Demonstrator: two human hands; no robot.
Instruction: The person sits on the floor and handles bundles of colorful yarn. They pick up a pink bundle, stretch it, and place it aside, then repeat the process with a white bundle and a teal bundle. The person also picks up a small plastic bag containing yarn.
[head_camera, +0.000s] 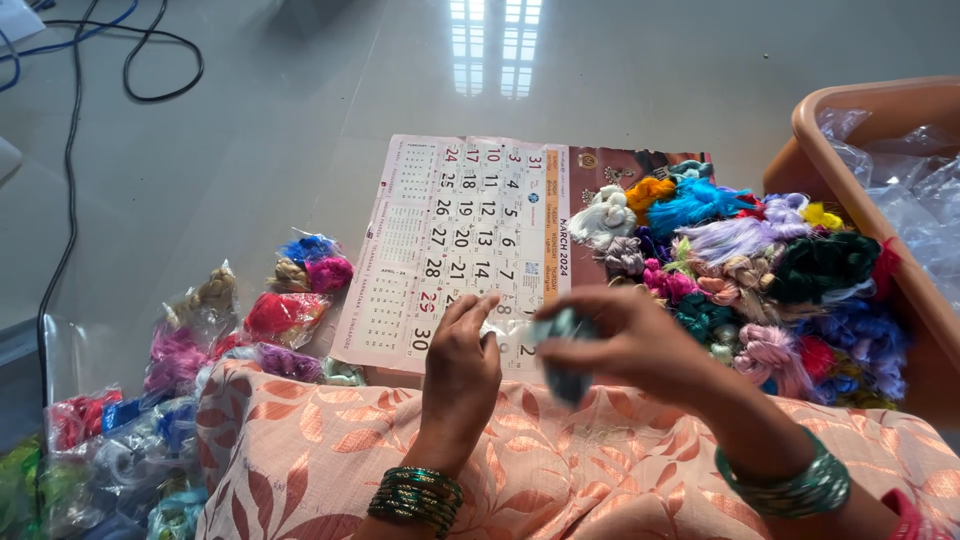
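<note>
Right hand (640, 345) pinches a blurred teal thread skein (567, 350); left hand (462, 365) grips a clear packet (497, 328). Filled clear packets (200, 330) lie left, a white-and-brown calendar sheet (470, 240) beyond.

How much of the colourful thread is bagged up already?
Done: many filled clear bags lie at the left. In hand: the right hand holds a teal bundle while the left hand pinches a clear bag. Left: a big pile of loose thread bundles on the calendar.

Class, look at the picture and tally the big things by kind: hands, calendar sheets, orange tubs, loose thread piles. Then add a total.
Hands: 2, the left hand and the right hand
Calendar sheet: 1
Orange tub: 1
Loose thread pile: 1
Total: 5
</note>
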